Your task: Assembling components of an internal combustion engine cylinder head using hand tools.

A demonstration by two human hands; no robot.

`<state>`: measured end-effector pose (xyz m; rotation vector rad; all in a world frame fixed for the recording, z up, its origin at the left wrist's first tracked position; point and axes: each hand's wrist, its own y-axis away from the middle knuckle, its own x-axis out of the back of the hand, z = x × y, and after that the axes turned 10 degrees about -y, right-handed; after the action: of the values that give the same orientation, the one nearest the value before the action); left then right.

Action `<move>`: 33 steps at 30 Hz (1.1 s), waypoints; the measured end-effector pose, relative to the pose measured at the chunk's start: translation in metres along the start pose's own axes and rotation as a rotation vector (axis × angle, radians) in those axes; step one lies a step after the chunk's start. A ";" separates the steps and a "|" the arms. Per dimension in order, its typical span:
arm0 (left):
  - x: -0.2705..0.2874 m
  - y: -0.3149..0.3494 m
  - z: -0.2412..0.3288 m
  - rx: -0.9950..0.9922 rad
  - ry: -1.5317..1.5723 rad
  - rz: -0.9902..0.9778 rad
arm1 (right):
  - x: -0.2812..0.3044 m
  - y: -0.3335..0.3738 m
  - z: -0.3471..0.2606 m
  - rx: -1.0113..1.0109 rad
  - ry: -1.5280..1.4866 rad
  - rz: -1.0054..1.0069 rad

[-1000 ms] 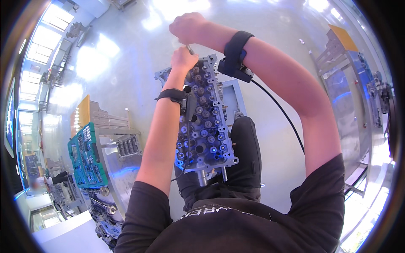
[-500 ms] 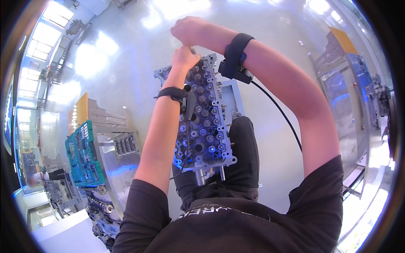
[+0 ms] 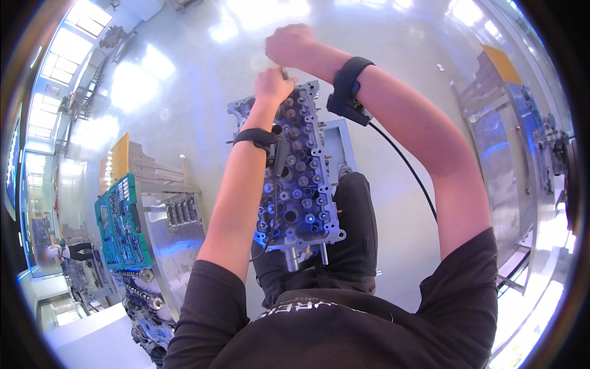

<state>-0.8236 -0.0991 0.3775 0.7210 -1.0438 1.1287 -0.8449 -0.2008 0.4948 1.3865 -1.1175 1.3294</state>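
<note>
A cylinder head, grey metal with rows of valve parts and round bores, lies lengthwise in front of me. At its far end my left hand is closed round a metal tool shaft, of which only a short piece shows. My right hand is higher and farther out, curled as a fist over the tool's upper end. What exactly sits in that fist, and the tool's lower end, are hidden. Two metal pins stick out from the near end of the cylinder head.
On the left, a metal table carries an open green socket set case and a smaller metal engine part. Camshafts and other parts lie nearer me. A blue-grey frame stands under the cylinder head. Another bench is at right. A black cable trails from my right wrist.
My right hand has swung a little to the right above the cylinder head. The left hand has shifted slightly right and stays closed round the shaft.
</note>
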 end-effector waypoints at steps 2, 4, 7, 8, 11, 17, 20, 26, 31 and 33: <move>0.000 -0.001 -0.005 -0.052 -0.046 0.059 | 0.001 0.004 -0.002 0.011 -0.047 0.097; 0.000 -0.002 -0.009 -0.104 -0.091 0.115 | 0.009 0.010 -0.003 0.047 -0.031 0.043; 0.000 -0.003 -0.011 -0.070 -0.040 0.113 | 0.012 0.013 -0.004 0.132 -0.013 0.038; 0.001 -0.004 -0.010 -0.049 0.012 0.058 | 0.011 0.013 -0.002 0.179 -0.011 0.089; 0.002 -0.004 -0.002 -0.019 0.109 -0.053 | 0.013 0.009 0.006 0.261 0.021 0.034; -0.005 -0.007 -0.017 -0.049 0.100 0.019 | 0.010 0.003 0.002 0.436 0.030 0.168; -0.007 -0.006 -0.016 -0.075 0.054 0.065 | 0.019 0.006 -0.003 0.222 0.100 -0.036; 0.000 -0.002 -0.008 0.024 0.023 -0.046 | 0.017 0.010 -0.001 0.209 0.099 -0.013; -0.003 -0.003 -0.003 0.029 -0.015 0.013 | 0.011 0.007 -0.001 0.136 0.121 0.019; -0.002 -0.004 0.001 0.011 -0.031 0.028 | 0.011 0.006 0.002 0.108 0.130 0.026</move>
<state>-0.8202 -0.1023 0.3759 0.7364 -1.0773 1.1519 -0.8497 -0.2047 0.5054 1.3458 -0.9923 1.4958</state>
